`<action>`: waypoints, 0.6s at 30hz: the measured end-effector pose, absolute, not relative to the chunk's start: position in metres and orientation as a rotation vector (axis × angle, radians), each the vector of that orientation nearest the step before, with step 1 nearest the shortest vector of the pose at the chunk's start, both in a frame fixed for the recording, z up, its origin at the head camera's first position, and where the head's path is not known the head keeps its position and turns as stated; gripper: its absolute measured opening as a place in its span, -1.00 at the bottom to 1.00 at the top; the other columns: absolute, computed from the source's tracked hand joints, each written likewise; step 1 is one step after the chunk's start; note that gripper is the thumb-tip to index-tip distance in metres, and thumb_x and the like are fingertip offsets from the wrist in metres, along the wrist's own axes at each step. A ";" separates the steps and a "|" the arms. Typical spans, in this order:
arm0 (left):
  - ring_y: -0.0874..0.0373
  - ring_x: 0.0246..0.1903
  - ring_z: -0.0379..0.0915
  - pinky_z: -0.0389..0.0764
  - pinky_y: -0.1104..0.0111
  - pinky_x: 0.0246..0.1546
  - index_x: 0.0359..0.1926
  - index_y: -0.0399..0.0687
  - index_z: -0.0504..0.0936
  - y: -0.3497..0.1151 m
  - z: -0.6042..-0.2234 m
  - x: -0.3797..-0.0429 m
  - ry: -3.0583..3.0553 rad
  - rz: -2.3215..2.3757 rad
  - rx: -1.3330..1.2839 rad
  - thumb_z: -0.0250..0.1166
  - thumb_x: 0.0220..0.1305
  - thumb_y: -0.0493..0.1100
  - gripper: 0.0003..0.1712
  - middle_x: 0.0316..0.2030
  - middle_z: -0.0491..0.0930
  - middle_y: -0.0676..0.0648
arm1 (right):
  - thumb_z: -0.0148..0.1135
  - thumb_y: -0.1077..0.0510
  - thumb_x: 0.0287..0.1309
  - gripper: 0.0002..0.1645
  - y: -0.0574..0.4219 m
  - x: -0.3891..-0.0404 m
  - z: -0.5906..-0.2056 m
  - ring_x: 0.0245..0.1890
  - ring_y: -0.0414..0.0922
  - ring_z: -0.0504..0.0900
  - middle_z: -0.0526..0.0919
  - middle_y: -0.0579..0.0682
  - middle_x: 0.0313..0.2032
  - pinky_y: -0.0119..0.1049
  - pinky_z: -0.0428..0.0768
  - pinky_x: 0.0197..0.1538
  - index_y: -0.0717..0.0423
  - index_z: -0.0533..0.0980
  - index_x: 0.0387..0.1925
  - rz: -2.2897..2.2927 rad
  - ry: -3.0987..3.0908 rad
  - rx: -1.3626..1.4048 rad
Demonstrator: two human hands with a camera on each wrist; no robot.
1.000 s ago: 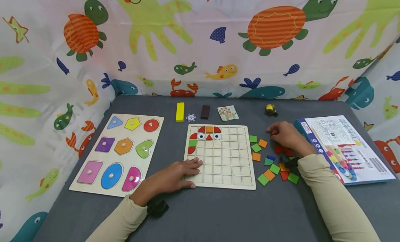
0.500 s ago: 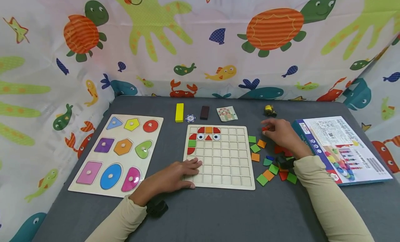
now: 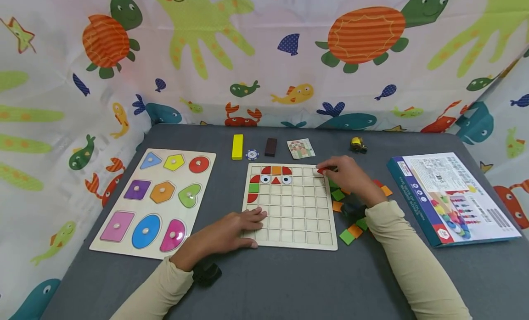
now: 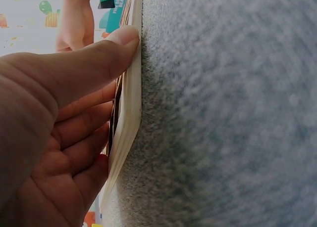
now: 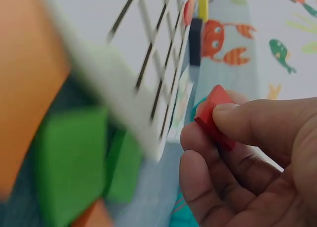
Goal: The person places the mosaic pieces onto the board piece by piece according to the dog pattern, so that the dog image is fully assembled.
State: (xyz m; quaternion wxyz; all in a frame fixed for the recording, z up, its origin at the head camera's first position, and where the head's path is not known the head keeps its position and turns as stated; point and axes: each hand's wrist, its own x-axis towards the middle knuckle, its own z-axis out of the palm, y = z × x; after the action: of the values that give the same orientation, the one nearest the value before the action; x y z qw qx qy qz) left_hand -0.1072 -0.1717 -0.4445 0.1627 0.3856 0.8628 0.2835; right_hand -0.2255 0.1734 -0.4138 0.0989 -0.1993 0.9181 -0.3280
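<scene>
My right hand (image 3: 351, 178) pinches a small flat red tile (image 5: 214, 111) between thumb and fingers, over the top right corner of a wooden grid board (image 3: 306, 226). Red, orange and green tiles and two eye tiles (image 3: 287, 179) sit in the upper left cells of that board. On its lower left part rests my left hand (image 3: 233, 229), fingers flat and relaxed, with the thumb (image 4: 124, 41) on the board's edge in the left wrist view. Loose green tiles (image 3: 347, 237) and orange tiles lie right of the board, partly hidden under my right arm.
A shape puzzle (image 3: 198, 228) with knobbed pieces lies at left. Along the back are a yellow block (image 3: 237, 147), a poker chip (image 3: 252, 154), a dark block (image 3: 270, 147), a picture card (image 3: 301, 148) and a small yellow toy (image 3: 357, 145). A flat box (image 3: 463, 200) lies at right.
My right hand has lifted the red tile from beside the loose tiles and carried it left to the board's top right corner. My left hand has stayed in place.
</scene>
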 end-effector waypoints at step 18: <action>0.10 0.43 -0.01 0.26 0.16 0.28 0.30 -0.16 0.47 -0.173 -0.441 -0.108 2.456 0.723 1.142 0.38 0.23 -0.01 -0.34 0.40 0.24 -0.04 | 0.18 0.37 0.26 -0.74 0.103 -0.220 -0.407 -0.33 -0.13 0.57 0.70 0.03 -0.19 -0.23 0.55 -0.25 0.23 0.67 -0.07 -1.087 2.587 -0.814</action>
State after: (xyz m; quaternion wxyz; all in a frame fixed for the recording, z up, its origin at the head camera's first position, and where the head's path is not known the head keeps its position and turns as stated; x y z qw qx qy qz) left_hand -0.1085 -0.1727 -0.4408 0.1685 0.4015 0.8635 0.2544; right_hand -0.2198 0.1031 -0.4074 0.1098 -0.2769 0.8800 -0.3700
